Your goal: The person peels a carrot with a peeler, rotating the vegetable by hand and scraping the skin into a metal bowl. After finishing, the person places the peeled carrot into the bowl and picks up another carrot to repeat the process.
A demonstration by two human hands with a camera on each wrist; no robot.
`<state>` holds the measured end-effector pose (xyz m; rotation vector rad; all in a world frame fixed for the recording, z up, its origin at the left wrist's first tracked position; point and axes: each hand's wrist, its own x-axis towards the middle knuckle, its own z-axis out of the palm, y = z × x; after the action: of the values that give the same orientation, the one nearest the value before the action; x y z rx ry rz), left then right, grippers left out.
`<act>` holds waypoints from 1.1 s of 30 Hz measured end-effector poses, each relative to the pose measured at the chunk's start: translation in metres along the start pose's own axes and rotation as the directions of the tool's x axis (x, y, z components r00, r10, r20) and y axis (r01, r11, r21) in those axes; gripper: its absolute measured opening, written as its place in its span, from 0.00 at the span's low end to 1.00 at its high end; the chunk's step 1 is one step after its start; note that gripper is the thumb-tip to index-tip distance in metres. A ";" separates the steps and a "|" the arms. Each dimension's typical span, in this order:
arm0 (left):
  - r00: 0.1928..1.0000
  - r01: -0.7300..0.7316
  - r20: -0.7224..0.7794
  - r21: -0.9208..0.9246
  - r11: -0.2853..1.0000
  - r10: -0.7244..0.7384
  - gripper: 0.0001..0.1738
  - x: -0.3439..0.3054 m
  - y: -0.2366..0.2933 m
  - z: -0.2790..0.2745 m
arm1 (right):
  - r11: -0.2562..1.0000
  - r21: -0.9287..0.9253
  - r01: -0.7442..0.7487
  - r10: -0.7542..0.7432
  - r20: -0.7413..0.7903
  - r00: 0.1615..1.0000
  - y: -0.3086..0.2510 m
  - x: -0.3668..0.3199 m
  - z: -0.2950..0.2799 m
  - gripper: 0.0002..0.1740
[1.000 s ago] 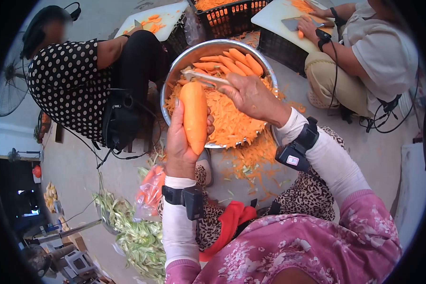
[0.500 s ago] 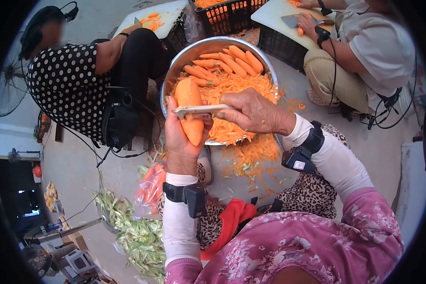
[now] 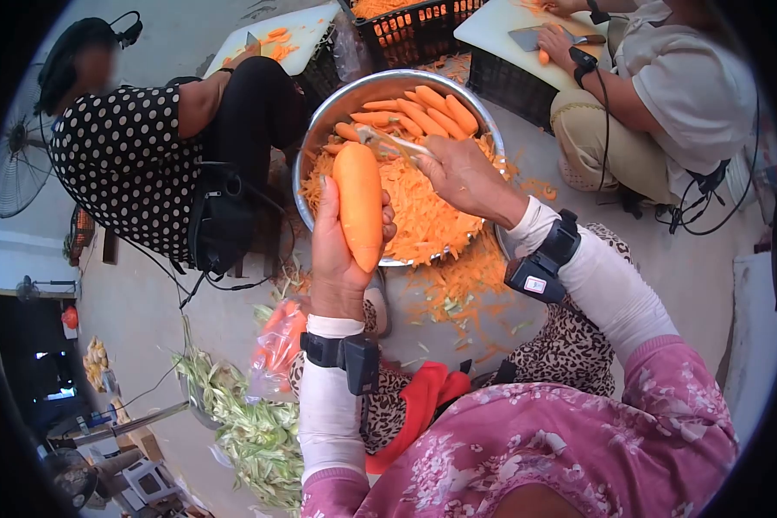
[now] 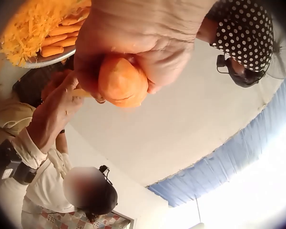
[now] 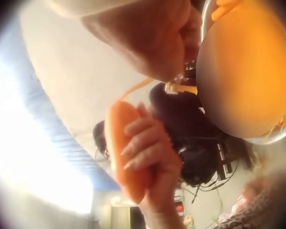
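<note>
A large peeled-looking orange carrot (image 3: 358,207) stands tilted in my left hand (image 3: 341,268), which grips its lower part over the bowl's near edge. My right hand (image 3: 468,177) holds a light-handled peeler (image 3: 393,141), its head just beyond the carrot's top and to the right. In the left wrist view the carrot's end (image 4: 123,82) pokes out of the left hand (image 4: 138,33). A thin orange strip (image 5: 139,88) runs between carrot (image 5: 121,143) and peeler in the right wrist view. Beneath, a metal bowl (image 3: 309,129) holds shreds (image 3: 423,216) and several whole carrots (image 3: 432,112).
Two people sit at the left (image 3: 129,164) and right (image 3: 691,104), beside white cutting boards (image 3: 306,50) on black crates (image 3: 514,86). Fallen shreds (image 3: 462,289) lie on the floor before the bowl. A bag of carrots (image 3: 276,350) and a heap of pale green husks (image 3: 263,436) are at lower left.
The peeler moved down across the carrot, then back up beyond its top with my right hand. My left hand still grips the carrot, now slightly further right.
</note>
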<state>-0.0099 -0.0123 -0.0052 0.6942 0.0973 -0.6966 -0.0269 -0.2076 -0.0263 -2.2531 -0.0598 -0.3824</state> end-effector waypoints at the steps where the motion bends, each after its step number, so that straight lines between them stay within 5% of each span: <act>1: 1.000 -0.013 -0.019 -0.012 1.000 0.012 0.32 0.001 0.001 -0.003 | 1.000 0.001 -0.005 0.005 0.000 1.000 0.000 0.000 -0.001 0.13; 7: 0.996 -0.038 -0.077 -0.003 0.999 0.038 0.32 0.004 0.002 -0.015 | 0.966 0.083 0.246 -0.246 -0.014 0.969 -0.016 -0.001 -0.009 0.14; 9: 0.997 -0.042 -0.072 0.000 0.999 0.042 0.32 0.005 0.002 -0.011 | 0.934 0.203 0.294 -0.329 0.170 0.929 -0.025 -0.005 -0.013 0.12; 11: 0.964 -0.096 -0.242 0.058 0.994 0.108 0.31 0.003 0.001 0.001 | 0.918 0.263 0.297 -0.356 0.211 0.910 -0.027 -0.012 -0.011 0.12; 13: 0.963 -0.095 -0.247 0.052 0.994 0.105 0.30 -0.001 0.000 0.007 | 0.893 0.346 0.289 -0.387 0.258 0.885 -0.029 -0.015 -0.009 0.12; 15: 0.962 -0.093 -0.255 0.044 0.995 0.101 0.30 -0.002 0.000 0.003 | 0.910 0.267 0.316 -0.383 0.257 0.887 -0.026 -0.014 -0.009 0.13; 17: 0.994 -0.084 -0.060 0.096 0.992 0.090 0.30 -0.001 0.001 -0.015 | 0.922 0.182 0.341 -0.379 0.258 0.889 -0.025 -0.011 -0.009 0.14; 22: 0.987 -0.099 -0.119 0.110 0.989 0.112 0.30 0.004 0.001 -0.011 | 0.965 0.074 0.251 -0.258 0.116 0.959 -0.008 0.002 -0.003 0.16; 24: 0.991 -0.001 -0.131 0.216 0.977 0.030 0.31 -0.006 -0.002 -0.002 | 0.969 0.001 0.246 -0.246 -0.019 0.969 0.012 0.007 -0.001 0.17; 26: 0.999 0.037 -0.024 0.135 0.990 -0.034 0.31 -0.003 -0.003 0.004 | 0.978 -0.206 0.038 0.004 0.196 0.981 0.029 0.005 -0.002 0.16; 28: 1.000 0.010 -0.007 0.156 0.988 -0.009 0.31 0.003 0.001 0.001 | 0.982 -0.190 -0.020 0.057 0.193 0.980 0.023 0.009 -0.004 0.15; 30: 0.999 -0.009 -0.029 0.102 0.995 0.012 0.31 0.006 0.002 0.000 | 0.998 -0.052 0.028 -0.027 0.014 1.000 0.014 0.008 -0.012 0.15; 33: 0.997 -0.031 -0.063 0.067 0.997 0.036 0.32 0.007 0.003 -0.002 | 0.993 0.120 0.016 -0.021 0.040 0.999 -0.002 0.009 -0.024 0.15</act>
<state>-0.0023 -0.0134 -0.0074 0.7798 0.1222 -0.6476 -0.0246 -0.2248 -0.0073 -2.1437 -0.1226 -0.3333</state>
